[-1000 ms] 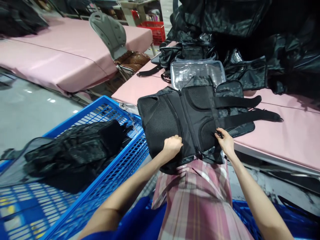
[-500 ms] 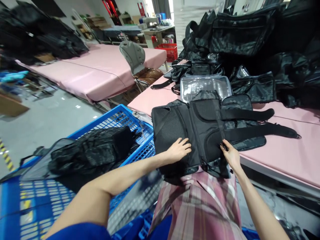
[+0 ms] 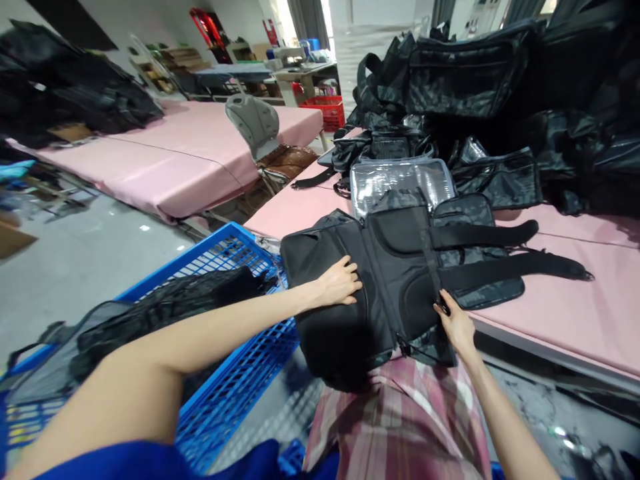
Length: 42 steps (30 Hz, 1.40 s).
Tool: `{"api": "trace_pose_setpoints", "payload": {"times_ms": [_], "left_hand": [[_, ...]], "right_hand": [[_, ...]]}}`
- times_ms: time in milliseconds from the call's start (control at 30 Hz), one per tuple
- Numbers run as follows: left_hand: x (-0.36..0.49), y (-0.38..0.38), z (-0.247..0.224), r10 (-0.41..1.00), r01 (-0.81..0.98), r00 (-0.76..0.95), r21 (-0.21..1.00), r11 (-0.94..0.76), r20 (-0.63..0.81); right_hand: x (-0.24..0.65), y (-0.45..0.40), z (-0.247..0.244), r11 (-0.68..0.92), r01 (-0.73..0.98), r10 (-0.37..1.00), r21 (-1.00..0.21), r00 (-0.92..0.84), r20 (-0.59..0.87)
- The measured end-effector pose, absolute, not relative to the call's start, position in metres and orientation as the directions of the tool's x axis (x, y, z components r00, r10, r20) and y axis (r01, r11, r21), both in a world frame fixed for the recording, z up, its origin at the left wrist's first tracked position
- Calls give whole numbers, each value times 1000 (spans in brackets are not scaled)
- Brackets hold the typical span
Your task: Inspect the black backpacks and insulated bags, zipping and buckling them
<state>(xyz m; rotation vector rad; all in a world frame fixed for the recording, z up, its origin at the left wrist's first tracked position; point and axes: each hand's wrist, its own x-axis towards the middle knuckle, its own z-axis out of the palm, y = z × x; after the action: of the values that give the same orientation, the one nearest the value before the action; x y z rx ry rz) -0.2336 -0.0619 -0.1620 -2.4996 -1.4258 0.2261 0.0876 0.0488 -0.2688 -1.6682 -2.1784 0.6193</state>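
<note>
A black camouflage backpack (image 3: 390, 287) lies spread across the table edge and my lap, its plain black back panel upward and two shoulder straps stretched to the right. On its left part rests my left hand (image 3: 339, 283), fingers bent and gripping the dark fabric beside a seam. My right hand (image 3: 456, 325) pinches the near right edge, close to the base of a strap; a small dark piece shows at the fingertips. Under the backpack's near side is a pink plaid apron (image 3: 400, 420).
To the left stands a blue plastic crate (image 3: 235, 380) with dark bags (image 3: 170, 307) in it. Behind the backpack, a clear-fronted case (image 3: 400, 180) and piled black bags (image 3: 465, 80) cover part of the pink table (image 3: 575, 307). A grey chair (image 3: 253, 123) stands between tables.
My left hand has moved left and its fingers have curled more. The backpack's left part has shifted left and bulges; its mesh patch no longer shows. The right hand keeps its pinch.
</note>
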Motion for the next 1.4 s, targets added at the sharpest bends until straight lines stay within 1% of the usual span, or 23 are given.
{"api": "trace_pose_setpoints", "payload": {"times_ms": [67,133,200,267,333,433,500,533,567,633,667,700,733,800,833,867,900,933,1000,1067,1133,1267,1400], "left_hand": [[-234,-71,-160,851,823,525,-263,-504,10],[-233,-74,-159,835,812,551,-226,-538,-7],[-233,-71,-155,807,789,591,-193,-583,-22],[-230,-64,-145,788,781,615,-158,-605,21],[-222,-57,-125,797,807,590,-85,-584,125],[-188,-44,-84,784,825,501,70,-560,368],[-150,-34,-61,737,821,376,168,-546,563],[-128,-30,-54,706,818,287,219,-532,647],[-104,-25,-50,673,812,188,272,-516,716],[-56,-17,-52,623,780,24,375,-501,782],[-33,-14,-57,622,754,-6,412,-511,783],[-12,-11,-63,643,723,4,442,-531,766],[7,-8,-69,676,689,43,468,-553,736],[38,0,-77,744,628,151,518,-580,651],[51,6,-76,775,610,191,546,-574,602],[61,13,-72,804,602,219,571,-557,553],[69,21,-65,828,602,238,592,-536,507],[75,31,-56,849,607,251,607,-513,466],[83,54,-35,878,620,280,625,-475,389],[87,78,-18,894,627,292,638,-446,339],[86,101,-10,916,634,274,661,-402,293],[76,136,-20,958,671,185,685,-286,219],[66,148,-44,954,703,201,646,-299,222]], "right_hand": [[84,46,-267,178,770,971,-612,-240,-19],[82,45,-266,121,703,979,-700,-200,-32],[83,43,-269,71,653,988,-754,-152,-39],[91,39,-274,32,599,995,-800,-95,-31],[106,31,-278,15,510,1000,-860,-27,1],[142,14,-268,48,358,994,-932,71,79],[173,0,-247,93,288,980,-953,144,139],[189,-8,-233,118,259,968,-959,186,170],[205,-16,-216,150,226,950,-963,237,203],[233,-36,-181,259,151,885,-954,359,297],[243,-47,-165,336,142,832,-931,418,365],[251,-59,-150,401,191,777,-896,448,443],[257,-70,-138,442,295,734,-847,424,530],[264,-93,-123,473,553,712,-686,218,667],[267,-102,-120,488,643,705,-590,109,701],[271,-111,-118,500,697,683,-513,47,729],[277,-118,-118,506,727,641,-465,44,766],[283,-123,-118,496,748,589,-442,85,804],[296,-127,-117,444,785,513,-432,172,841],[308,-119,-111,411,823,520,-393,142,842],[316,-99,-100,412,847,556,-337,59,829],[318,-46,-74,474,839,548,-268,-42,835],[314,-16,-71,479,829,562,-290,-35,827]]}}
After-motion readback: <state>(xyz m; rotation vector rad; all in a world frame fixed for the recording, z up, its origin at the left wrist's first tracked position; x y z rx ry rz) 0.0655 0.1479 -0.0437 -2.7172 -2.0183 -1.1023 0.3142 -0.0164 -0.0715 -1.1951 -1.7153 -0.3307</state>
